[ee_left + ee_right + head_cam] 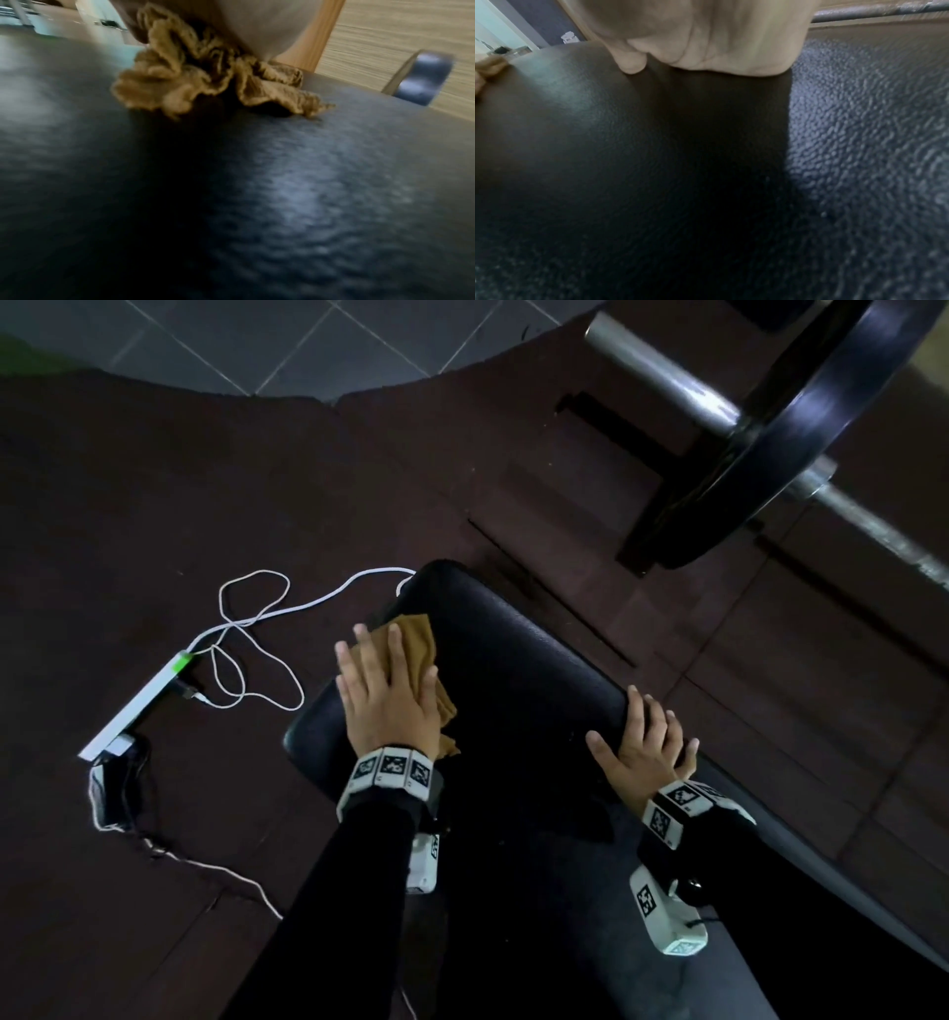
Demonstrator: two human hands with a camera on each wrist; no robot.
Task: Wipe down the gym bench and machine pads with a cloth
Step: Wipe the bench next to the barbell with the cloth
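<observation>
A black padded bench (518, 670) runs from the lower right toward the middle of the head view. My left hand (385, 695) lies flat with straight fingers on a crumpled tan cloth (418, 639), pressing it onto the pad near its left edge. In the left wrist view the cloth (205, 75) bunches under my palm on the black pad (282, 182). My right hand (644, 747) rests open on the pad's right edge, fingers spread. In the right wrist view the palm (718, 36) sits on the pad (603, 142).
A barbell (667, 377) with a black weight plate (780, 428) hangs over the far right. A white power strip (136, 706) and looped white cables (251, 629) lie on the dark rubber floor (154, 505) to the left of the bench.
</observation>
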